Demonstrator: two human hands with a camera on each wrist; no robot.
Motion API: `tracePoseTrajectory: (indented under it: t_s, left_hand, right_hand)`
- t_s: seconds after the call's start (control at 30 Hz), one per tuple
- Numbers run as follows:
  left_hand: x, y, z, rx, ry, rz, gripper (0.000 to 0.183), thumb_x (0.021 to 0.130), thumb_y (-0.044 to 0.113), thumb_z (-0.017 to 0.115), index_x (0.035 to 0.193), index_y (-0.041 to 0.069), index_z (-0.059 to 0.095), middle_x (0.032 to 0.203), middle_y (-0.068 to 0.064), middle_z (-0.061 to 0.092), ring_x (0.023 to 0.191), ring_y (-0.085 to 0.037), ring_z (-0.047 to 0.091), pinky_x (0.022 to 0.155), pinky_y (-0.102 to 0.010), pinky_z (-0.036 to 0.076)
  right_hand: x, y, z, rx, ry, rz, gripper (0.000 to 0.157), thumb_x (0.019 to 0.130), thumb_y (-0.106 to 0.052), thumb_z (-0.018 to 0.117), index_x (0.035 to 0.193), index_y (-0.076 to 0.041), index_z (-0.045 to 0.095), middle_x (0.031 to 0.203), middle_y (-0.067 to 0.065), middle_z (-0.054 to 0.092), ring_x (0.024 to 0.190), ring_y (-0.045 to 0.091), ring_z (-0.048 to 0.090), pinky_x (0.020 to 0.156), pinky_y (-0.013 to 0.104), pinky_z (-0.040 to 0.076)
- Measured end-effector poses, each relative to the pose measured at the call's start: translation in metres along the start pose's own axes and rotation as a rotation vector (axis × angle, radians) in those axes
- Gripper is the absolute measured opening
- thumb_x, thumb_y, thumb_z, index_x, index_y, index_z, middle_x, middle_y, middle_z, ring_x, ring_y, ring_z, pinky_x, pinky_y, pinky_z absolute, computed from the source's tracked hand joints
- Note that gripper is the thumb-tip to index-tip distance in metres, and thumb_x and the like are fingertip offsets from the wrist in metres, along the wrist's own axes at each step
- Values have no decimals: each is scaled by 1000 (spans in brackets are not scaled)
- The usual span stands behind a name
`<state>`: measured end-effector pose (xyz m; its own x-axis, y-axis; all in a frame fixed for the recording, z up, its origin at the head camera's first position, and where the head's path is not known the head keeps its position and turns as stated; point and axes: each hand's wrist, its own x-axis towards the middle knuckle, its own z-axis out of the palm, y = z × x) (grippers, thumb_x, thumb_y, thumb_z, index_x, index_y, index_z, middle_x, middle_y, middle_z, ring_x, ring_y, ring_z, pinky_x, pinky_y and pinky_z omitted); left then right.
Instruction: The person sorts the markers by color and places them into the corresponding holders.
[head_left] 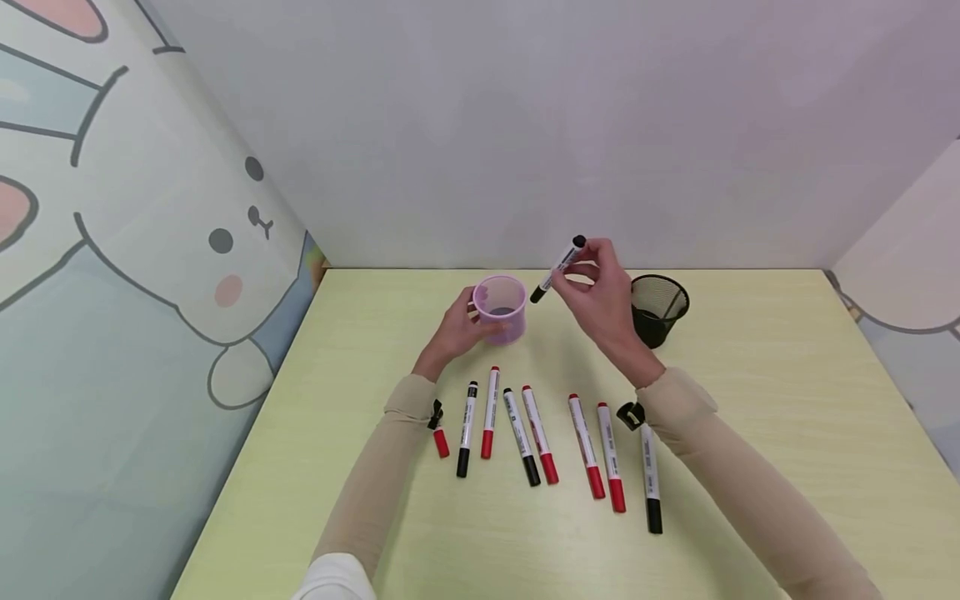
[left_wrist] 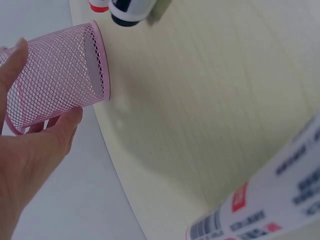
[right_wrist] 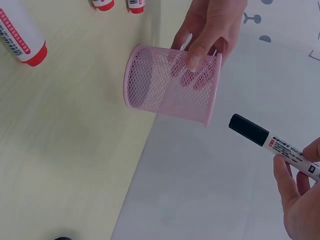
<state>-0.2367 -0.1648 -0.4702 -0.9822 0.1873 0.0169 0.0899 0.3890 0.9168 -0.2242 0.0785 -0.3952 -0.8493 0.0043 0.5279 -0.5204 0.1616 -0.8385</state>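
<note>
My left hand (head_left: 459,328) grips a pink mesh pen cup (head_left: 513,323) from its left side, fingers behind and thumb in front. In the right wrist view the cup (right_wrist: 170,85) has several fingers showing through its mesh. My right hand (head_left: 606,300) pinches a black-capped whiteboard marker (head_left: 558,268) between thumb and fingers. The marker is tilted, its black cap (right_wrist: 248,129) pointing down towards the cup's rim but apart from it. Inside the pink cup I see no marker. Just right of my right hand stands a black mesh pen cup (head_left: 660,310).
Several red-capped and black-capped markers lie in a loose row on the pale table (head_left: 780,433), among them a red one (head_left: 490,412) and a black one (head_left: 651,479). One marker (head_left: 441,442) is partly hidden by the left sleeve. A pale wall (head_left: 525,125) rises behind the table.
</note>
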Motion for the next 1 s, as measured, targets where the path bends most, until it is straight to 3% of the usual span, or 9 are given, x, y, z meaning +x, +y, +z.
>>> tracePoseTrajectory:
  t_s: [0.2, 0.47, 0.73, 1.0]
  left_hand:
    - [-1, 1, 1, -1, -4, -8, 79, 88, 13, 83, 151, 4, 37, 149, -19, 47, 139, -33, 46, 115, -42, 42]
    - [-2, 3, 1, -16, -11, -5, 84, 86, 16, 85, 153, 3, 35, 151, -21, 46, 140, -34, 46, 116, -45, 41]
    - [-2, 3, 2, -18, -20, 0, 85, 87, 17, 85, 153, 3, 34, 152, -21, 44, 142, -36, 44, 116, -45, 40]
    - [-1, 3, 2, -20, -25, 14, 81, 89, 14, 82, 153, 3, 34, 152, -21, 45, 141, -36, 44, 116, -46, 41]
  right_hand:
    - [3, -6, 10, 1, -9, -2, 35, 89, 8, 70, 119, 7, 50, 107, 18, 63, 97, 31, 72, 79, 18, 58]
    - [3, -32, 22, -16, -60, -13, 33, 89, 14, 67, 116, 12, 49, 106, 27, 59, 98, 41, 70, 81, 22, 60]
    - [8, 1, 31, -19, -83, -6, 37, 90, 7, 71, 121, 7, 51, 109, 22, 62, 99, 35, 71, 81, 45, 62]
    - [8, 15, 39, -59, -159, -34, 34, 91, 3, 69, 121, 0, 53, 109, 14, 62, 99, 25, 71, 82, 37, 62]
